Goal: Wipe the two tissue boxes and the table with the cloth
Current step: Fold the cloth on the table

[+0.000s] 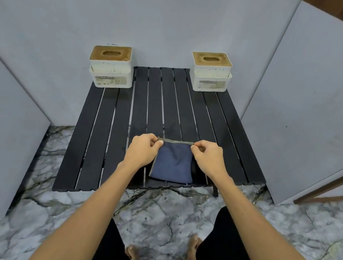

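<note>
A view from a head-worn camera looks down at a person's two bare arms reaching over a low black slatted table [104, 133] that stands on a marbled floor [154, 211], with grey panels [181, 21] behind and to the sides.

Both hands hold a folded dark blue cloth [173, 163] above the near edge of the table. The left hand [142, 150] pinches the cloth's upper left corner between thumb and fingers; the right hand [207, 157] pinches the upper right corner in the same way. Each grip is clamped on the cloth, and its top edge is pulled taut between them. The cloth hangs or lies sloped toward the person; whether its lower edge rests on the slats is hard to tell.

Two white tissue boxes with tan lids sit at the far corners of the table, well apart from the hands: the left tissue box [110, 70] at the far left, the right tissue box [211, 76] at the far right.

Judging from this, the task looks to be at its start. The cloth is only being readied, and it touches neither box. Both boxes and the table surface appear still to need wiping.
</note>
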{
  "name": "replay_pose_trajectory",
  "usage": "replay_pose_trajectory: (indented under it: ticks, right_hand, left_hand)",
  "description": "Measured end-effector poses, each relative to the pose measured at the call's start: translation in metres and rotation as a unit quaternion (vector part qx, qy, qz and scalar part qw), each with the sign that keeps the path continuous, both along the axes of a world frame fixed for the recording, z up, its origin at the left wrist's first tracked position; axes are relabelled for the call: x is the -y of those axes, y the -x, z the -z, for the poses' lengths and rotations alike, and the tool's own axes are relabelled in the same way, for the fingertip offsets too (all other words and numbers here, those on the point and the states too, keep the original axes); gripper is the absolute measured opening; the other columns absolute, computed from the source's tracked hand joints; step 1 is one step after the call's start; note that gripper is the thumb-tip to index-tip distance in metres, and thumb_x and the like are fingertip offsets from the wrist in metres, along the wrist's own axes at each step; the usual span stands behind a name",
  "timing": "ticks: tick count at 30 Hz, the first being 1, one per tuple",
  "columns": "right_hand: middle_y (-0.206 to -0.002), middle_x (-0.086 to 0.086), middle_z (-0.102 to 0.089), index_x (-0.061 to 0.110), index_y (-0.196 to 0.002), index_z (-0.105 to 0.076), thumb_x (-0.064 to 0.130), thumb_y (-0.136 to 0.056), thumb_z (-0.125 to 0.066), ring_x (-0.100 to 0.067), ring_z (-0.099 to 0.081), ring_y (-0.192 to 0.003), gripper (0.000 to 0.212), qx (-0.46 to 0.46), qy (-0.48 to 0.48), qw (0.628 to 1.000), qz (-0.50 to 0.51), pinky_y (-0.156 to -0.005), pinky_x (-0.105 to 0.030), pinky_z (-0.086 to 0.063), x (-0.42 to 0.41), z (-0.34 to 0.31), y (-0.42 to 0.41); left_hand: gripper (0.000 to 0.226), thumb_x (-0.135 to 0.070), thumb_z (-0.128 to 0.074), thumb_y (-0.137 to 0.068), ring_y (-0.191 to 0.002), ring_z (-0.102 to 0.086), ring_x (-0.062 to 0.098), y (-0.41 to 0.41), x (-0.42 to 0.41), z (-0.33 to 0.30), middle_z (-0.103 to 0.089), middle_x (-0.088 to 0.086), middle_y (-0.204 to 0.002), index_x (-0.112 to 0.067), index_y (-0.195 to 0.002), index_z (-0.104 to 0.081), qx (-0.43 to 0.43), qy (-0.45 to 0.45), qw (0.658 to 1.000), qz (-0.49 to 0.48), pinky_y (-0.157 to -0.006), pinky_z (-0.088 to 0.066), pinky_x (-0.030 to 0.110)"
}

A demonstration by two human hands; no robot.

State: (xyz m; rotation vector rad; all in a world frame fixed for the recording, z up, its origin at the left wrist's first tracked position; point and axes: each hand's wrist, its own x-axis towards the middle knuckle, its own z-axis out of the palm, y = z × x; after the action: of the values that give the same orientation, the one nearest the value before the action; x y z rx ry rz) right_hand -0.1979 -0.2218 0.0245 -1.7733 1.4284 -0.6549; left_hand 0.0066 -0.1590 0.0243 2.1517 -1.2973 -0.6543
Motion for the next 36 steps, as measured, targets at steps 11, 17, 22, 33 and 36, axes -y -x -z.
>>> replay_pose_trajectory:
  ticks: [11, 17, 22, 33, 36]
  right_hand:
    - [-0.098, -0.005, -0.052, 0.012, -0.098, -0.048, 0.015, -0.091, -0.055, -0.028, -0.052, -0.083, 0.01, -0.131, 0.13, 0.982, 0.036, -0.064, -0.038, -0.04, -0.005, 0.01, -0.018]
    - [-0.128, 0.0, -0.057, 0.015, -0.123, -0.058, 0.026, -0.096, -0.04, -0.018, -0.052, -0.121, 0.034, -0.163, 0.294, 0.934, -0.118, -0.096, -0.037, -0.043, -0.046, 0.029, -0.027]
    - [-0.15, -0.001, -0.046, 0.014, -0.145, -0.046, 0.038, -0.101, -0.025, -0.018, -0.036, -0.143, 0.055, -0.241, 0.233, 0.933, -0.134, -0.11, -0.05, -0.036, -0.047, 0.049, -0.024]
    - [-0.164, 0.006, -0.006, 0.02, -0.157, -0.012, 0.07, -0.088, 0.006, -0.012, -0.003, -0.152, 0.087, -0.269, 0.174, 0.925, -0.204, -0.122, -0.049, -0.005, -0.041, 0.05, -0.005]
    - [-0.164, 0.005, -0.008, 0.019, -0.157, -0.013, 0.068, -0.092, -0.002, -0.011, -0.003, -0.151, 0.083, -0.255, 0.172, 0.919, -0.245, -0.123, -0.044, -0.003, -0.047, 0.05, -0.005]
  left_hand:
    - [0.02, -0.024, -0.054, -0.098, -0.095, -0.06, 0.031, 0.014, 0.0, 0.013, -0.061, 0.007, -0.111, -0.013, -0.115, -0.059, 0.094, 0.06, 0.993, -0.048, -0.075, -0.048, 0.041]
    - [0.037, -0.026, -0.042, -0.099, -0.134, -0.044, 0.017, 0.035, -0.024, 0.038, -0.054, -0.006, -0.142, -0.022, -0.13, -0.062, 0.194, 0.139, 0.963, 0.124, -0.103, -0.037, 0.045]
    - [0.062, -0.045, -0.015, -0.102, -0.151, -0.027, 0.021, 0.034, -0.031, 0.051, -0.036, -0.008, -0.161, -0.024, -0.152, -0.045, 0.247, 0.052, 0.959, 0.125, -0.117, -0.018, 0.058]
    - [0.058, -0.042, -0.023, -0.103, -0.143, -0.044, 0.03, 0.039, -0.057, 0.053, -0.049, -0.006, -0.153, -0.019, -0.147, -0.052, 0.322, 0.019, 0.945, 0.062, -0.109, -0.007, 0.073]
    - [0.058, -0.044, -0.025, -0.102, -0.141, -0.045, 0.032, 0.036, -0.07, 0.054, -0.051, -0.006, -0.151, -0.019, -0.145, -0.055, 0.331, 0.004, 0.942, 0.057, -0.108, -0.011, 0.076]
